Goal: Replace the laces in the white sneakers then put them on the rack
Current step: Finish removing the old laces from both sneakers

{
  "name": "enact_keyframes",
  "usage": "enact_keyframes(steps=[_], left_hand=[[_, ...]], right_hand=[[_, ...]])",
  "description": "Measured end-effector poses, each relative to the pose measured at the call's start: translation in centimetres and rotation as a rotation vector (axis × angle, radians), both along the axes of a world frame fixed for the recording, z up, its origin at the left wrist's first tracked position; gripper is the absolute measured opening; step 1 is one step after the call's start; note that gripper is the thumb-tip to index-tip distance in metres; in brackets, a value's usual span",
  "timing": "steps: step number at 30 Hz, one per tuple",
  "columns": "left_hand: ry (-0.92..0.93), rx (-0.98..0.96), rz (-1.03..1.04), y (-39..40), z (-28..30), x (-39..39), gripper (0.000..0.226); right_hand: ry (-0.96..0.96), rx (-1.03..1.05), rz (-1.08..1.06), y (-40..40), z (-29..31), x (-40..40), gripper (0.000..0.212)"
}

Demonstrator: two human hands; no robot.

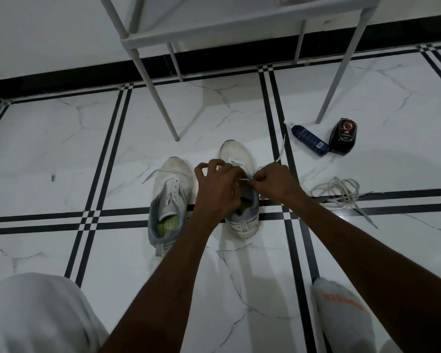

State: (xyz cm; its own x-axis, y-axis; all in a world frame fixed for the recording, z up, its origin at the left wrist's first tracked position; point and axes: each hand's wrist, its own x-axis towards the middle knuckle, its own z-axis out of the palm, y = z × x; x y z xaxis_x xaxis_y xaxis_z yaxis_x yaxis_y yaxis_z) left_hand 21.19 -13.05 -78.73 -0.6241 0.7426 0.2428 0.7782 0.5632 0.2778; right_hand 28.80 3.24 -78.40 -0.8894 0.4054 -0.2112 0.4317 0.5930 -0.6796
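A single wide-angle view looks from the person's head forward and steeply down at the white marble-patterned tile floor with black stripes [61,138], close enough that both bare forearms run up from the bottom edge. The two white low-top sneakers [172,200] sit near the centre. The grey metal-framed rack [239,24] crosses the top edge, cut off above. Straight lines bow toward the borders.

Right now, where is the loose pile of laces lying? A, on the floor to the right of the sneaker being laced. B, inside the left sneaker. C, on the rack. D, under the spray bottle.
A: the loose laces lie on the tiled floor, right of the right sneaker that both hands work on.
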Motion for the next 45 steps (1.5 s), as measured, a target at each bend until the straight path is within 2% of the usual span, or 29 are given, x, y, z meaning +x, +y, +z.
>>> enact_keyframes(steps=[1,3,5,6,7,9,10,11,12,14,17,19,21,23,24,27,28,29,31,33,34,37,39,41,43,44,45], left_hand=[[0.065,-0.080,0.000,0.3,-0.1,-0.1,0.024],[0.135,-0.117,0.029,0.8,-0.5,-0.2,0.009],[0.173,-0.044,0.030,1.3,-0.9,-0.2,0.010],[0.141,0.037,0.102,1.2,-0.8,-0.4,0.010],[0.049,0.180,0.268,0.8,-0.4,-0.9,0.009],[-0.231,0.590,0.762,-0.8,0.9,-3.2,0.007],[-0.343,0.678,0.935,-1.8,1.4,-4.3,0.007],[-0.375,0.628,1.017,-2.6,1.6,-4.8,0.011],[-0.372,0.552,1.004,-2.8,1.7,-4.8,0.020],[-0.266,0.474,0.729,-1.9,1.7,-3.2,0.036],[-0.115,0.200,0.223,0.5,0.5,-0.5,0.032],[-0.049,0.029,0.090,1.1,-0.7,-0.1,0.023],[0.038,-0.023,0.070,1.7,-1.1,-0.1,0.018],[0.147,-0.072,0.119,1.8,-0.9,-0.7,0.023],[0.122,-0.047,0.245,1.5,-0.4,-1.4,0.025],[-0.186,0.326,0.887,-0.5,2.0,-4.6,0.017],[-0.264,0.411,1.005,-1.3,2.2,-5.3,0.017],[-0.281,0.423,1.035,-1.9,2.2,-5.7,0.017],[-0.304,0.440,0.901,-1.9,1.7,-4.8,0.029],[-0.316,0.466,0.670,-1.3,0.4,-2.7,0.048],[-0.326,0.461,0.571,-0.9,-0.2,-1.5,0.050],[-0.375,0.411,0.352,-0.5,-1.3,1.7,0.036],[-0.406,0.412,0.348,-0.7,-2.2,2.3,0.021],[-0.452,0.442,0.402,-1.2,-2.6,2.0,0.008],[-0.522,0.517,0.449,-1.7,-2.3,1.3,0.007],[-0.559,0.536,0.460,-1.8,-2.1,1.2,0.007],[-0.588,0.540,0.463,-1.7,-1.8,1.1,0.007]], right_hand=[[-0.009,0.009,0.009,0.1,0.0,-0.2,0.032],[-0.020,0.009,0.025,0.1,0.0,-0.2,0.035],[-0.030,-0.034,0.030,0.1,-0.1,0.0,0.036],[-0.033,-0.076,0.007,0.1,-0.2,0.1,0.034],[-0.034,-0.107,-0.021,0.3,-0.2,0.2,0.033],[-0.031,-0.111,-0.064,0.4,-0.4,0.3,0.032],[-0.029,-0.113,-0.082,0.4,-0.5,0.4,0.031],[-0.026,-0.126,-0.092,0.3,-0.4,0.5,0.029],[-0.020,-0.142,-0.095,0.2,-0.4,0.4,0.028],[-0.020,-0.142,-0.091,0.0,0.0,0.3,0.026],[-0.047,-0.048,-0.035,-0.2,0.8,0.1,0.033],[-0.059,-0.044,-0.017,-0.2,0.8,0.0,0.039],[-0.063,-0.084,-0.018,-0.1,0.6,0.1,0.041],[-0.061,-0.161,-0.062,0.0,0.3,0.3,0.039],[-0.060,-0.186,-0.091,0.1,0.2,0.3,0.037],[-0.060,-0.144,-0.111,0.3,0.0,0.4,0.040],[-0.063,-0.142,-0.113,0.4,-0.1,0.5,0.043],[-0.064,-0.158,-0.121,0.4,-0.1,0.4,0.046],[-0.068,-0.140,-0.115,0.3,0.0,0.3,0.049],[-0.085,-0.066,-0.082,0.0,0.2,0.1,0.048],[-0.092,-0.019,-0.061,-0.1,0.3,-0.1,0.046],[-0.074,0.118,-0.026,-0.7,0.6,-0.7,0.039],[-0.040,0.145,0.003,-0.8,0.6,-0.8,0.031],[0.002,0.044,0.016,-0.3,0.4,-0.4,0.028],[0.034,-0.142,-0.044,0.4,0.2,0.1,0.035],[0.053,-0.162,-0.052,0.5,0.2,0.0,0.040],[0.064,-0.068,-0.014,0.3,0.2,-0.5,0.043]])
